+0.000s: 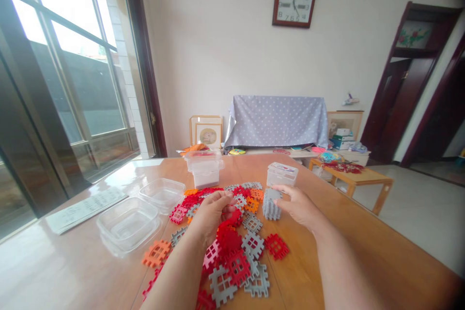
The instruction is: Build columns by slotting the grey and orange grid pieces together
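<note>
Wood table (363,261), R hand (298,206) grasping grey tile stack (271,207), L hand (211,214) on tile pile (238,254), grip unclear

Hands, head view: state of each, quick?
Left hand: curled over tile pile; grip cannot be told.
Right hand: holding grey tile stack.

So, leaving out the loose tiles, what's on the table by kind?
Open clear tubs: 2
Lidded boxes: 2
Printed sheet: 1
Stack of grey tiles, held by right hand: 1
Total: 6
</note>
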The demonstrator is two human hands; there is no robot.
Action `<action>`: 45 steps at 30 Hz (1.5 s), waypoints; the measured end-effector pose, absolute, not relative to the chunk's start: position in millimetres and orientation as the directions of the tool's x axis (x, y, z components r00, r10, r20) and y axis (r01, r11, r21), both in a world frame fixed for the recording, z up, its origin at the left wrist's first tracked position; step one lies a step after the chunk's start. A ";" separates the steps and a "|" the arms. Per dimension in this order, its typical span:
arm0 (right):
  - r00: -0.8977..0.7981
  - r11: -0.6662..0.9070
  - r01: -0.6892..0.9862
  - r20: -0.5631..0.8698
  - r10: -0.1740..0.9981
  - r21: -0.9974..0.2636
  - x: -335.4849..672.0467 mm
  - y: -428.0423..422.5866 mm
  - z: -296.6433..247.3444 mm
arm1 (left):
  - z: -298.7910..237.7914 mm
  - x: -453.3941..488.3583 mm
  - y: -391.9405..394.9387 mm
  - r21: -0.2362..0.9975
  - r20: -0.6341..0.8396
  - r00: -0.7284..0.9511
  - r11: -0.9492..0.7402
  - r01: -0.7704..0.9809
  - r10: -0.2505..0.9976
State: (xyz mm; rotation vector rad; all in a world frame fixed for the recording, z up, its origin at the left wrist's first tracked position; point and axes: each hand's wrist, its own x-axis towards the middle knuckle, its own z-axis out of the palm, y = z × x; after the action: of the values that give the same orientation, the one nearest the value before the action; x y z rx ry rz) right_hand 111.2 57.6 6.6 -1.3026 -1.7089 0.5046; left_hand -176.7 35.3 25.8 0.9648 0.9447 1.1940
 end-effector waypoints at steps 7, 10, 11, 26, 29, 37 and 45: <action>-0.047 0.307 0.508 0.330 0.943 -0.805 108.3 53.0 9.7 | 26.6 -177.7 36.2 0.950 -0.075 0.121 0.107 -0.292 0.990; -0.047 0.290 0.500 0.309 0.950 -0.816 108.2 52.8 9.5 | 27.4 -177.7 35.4 0.950 -0.076 0.120 0.109 -0.293 0.990; -0.048 0.285 0.500 0.302 0.952 -0.818 108.2 52.8 9.5 | 27.6 -177.8 35.1 0.950 -0.073 0.121 0.107 -0.295 0.990; 0.061 0.284 0.485 0.356 0.932 -0.827 104.0 47.6 20.7 | 29.1 -183.4 37.0 0.950 -0.055 0.060 0.071 -0.303 0.997; 0.152 0.322 0.466 0.433 0.888 -0.824 95.0 41.9 28.0 | 30.1 -191.8 40.8 0.938 -0.021 -0.036 0.007 -0.346 0.999; -0.049 0.488 0.416 0.517 0.855 -0.767 40.3 27.6 21.3 | 31.2 -228.2 59.8 0.888 -0.088 -0.390 -0.105 -0.448 0.917; -0.285 0.502 0.505 0.414 0.865 -0.702 1.4 12.4 7.9 | 32.8 -252.8 64.5 0.888 -0.182 -0.500 -0.077 -0.453 0.847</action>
State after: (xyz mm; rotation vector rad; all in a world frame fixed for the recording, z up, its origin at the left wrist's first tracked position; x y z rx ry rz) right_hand 1.4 12.4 7.9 -1.1265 -1.9464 0.5702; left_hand -252.8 64.5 32.8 0.4842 1.2314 1.7407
